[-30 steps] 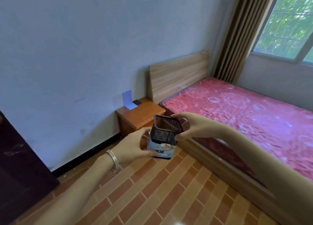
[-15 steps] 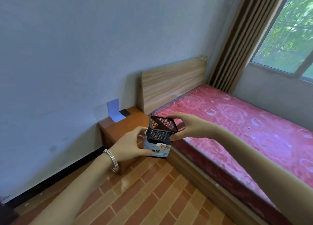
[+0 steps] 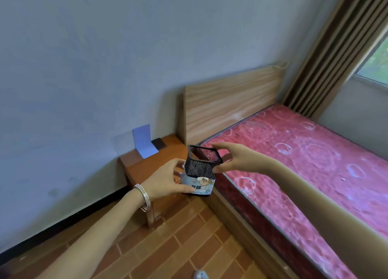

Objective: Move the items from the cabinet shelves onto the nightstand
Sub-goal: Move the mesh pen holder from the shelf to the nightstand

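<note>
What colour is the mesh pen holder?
The pen holder is black; best seen in the head view.

Bare arms, silver bangles (image 3: 144, 197) on left wrist.

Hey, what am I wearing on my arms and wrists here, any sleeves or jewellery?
Both forearms are bare, no sleeves in view. A stack of thin silver bangles circles the left wrist; the right wrist has nothing on it. Neither the left grip nor the right grip wears a glove, and no ring shows.
</note>
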`<move>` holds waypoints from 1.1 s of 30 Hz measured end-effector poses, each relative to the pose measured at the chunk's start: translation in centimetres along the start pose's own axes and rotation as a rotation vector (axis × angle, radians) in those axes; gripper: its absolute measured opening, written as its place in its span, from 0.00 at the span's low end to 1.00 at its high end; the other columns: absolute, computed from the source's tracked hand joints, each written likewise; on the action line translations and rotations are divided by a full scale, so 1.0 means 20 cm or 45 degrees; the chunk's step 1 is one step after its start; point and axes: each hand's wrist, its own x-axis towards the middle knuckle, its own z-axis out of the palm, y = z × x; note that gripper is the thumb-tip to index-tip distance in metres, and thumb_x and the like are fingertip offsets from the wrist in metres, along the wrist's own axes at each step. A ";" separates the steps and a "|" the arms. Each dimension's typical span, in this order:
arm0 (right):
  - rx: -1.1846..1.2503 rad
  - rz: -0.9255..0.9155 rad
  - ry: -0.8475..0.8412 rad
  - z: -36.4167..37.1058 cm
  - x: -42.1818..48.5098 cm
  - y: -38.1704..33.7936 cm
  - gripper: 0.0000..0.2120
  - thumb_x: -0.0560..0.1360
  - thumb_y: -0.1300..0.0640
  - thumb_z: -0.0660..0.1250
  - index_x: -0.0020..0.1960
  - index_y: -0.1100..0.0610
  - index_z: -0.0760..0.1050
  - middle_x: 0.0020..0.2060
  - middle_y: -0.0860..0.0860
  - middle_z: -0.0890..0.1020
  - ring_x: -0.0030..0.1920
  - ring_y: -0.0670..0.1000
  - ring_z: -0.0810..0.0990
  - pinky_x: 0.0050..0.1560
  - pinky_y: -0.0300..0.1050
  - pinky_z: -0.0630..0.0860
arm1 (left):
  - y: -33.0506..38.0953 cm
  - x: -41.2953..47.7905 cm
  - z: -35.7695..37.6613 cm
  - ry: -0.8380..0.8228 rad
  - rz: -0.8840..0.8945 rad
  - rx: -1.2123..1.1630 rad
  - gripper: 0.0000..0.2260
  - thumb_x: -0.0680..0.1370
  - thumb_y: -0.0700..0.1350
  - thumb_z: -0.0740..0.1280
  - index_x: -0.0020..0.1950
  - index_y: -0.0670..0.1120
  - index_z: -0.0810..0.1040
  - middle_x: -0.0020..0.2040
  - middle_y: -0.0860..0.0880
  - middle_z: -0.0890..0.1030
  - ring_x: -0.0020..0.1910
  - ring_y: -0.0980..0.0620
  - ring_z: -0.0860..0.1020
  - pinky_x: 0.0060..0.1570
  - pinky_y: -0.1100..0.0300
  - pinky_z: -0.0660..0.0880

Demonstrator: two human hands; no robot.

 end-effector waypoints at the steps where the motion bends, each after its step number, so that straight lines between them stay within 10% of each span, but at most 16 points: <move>1: 0.014 -0.002 0.006 -0.05 0.07 0.05 0.37 0.70 0.53 0.73 0.73 0.53 0.58 0.66 0.46 0.71 0.52 0.43 0.80 0.58 0.43 0.74 | 0.00 0.08 0.01 0.006 -0.032 -0.029 0.37 0.59 0.61 0.77 0.62 0.54 0.65 0.57 0.59 0.73 0.52 0.61 0.75 0.46 0.68 0.74; 13: 0.163 -0.197 0.154 -0.59 0.92 0.44 0.08 0.71 0.62 0.71 0.45 0.50 0.79 0.43 0.53 0.85 0.46 0.47 0.83 0.54 0.51 0.78 | -0.14 0.91 -0.07 0.240 -0.341 -0.229 0.27 0.67 0.52 0.76 0.61 0.52 0.67 0.56 0.55 0.76 0.50 0.61 0.76 0.42 0.70 0.72; 22: 0.086 -0.123 -0.073 -0.57 1.69 0.51 0.09 0.69 0.61 0.73 0.40 0.47 0.79 0.30 0.36 0.82 0.39 0.43 0.82 0.47 0.37 0.75 | -0.58 1.32 -0.32 0.327 -0.484 -0.308 0.32 0.56 0.61 0.76 0.55 0.55 0.69 0.55 0.54 0.79 0.51 0.57 0.78 0.52 0.62 0.75; 33: 0.017 0.066 -0.034 -0.31 2.57 0.83 0.09 0.66 0.61 0.75 0.35 0.49 0.77 0.38 0.53 0.84 0.40 0.46 0.81 0.43 0.35 0.72 | -1.26 1.91 -0.45 0.307 -0.653 -0.192 0.30 0.65 0.49 0.77 0.63 0.48 0.69 0.57 0.53 0.74 0.52 0.58 0.73 0.45 0.70 0.69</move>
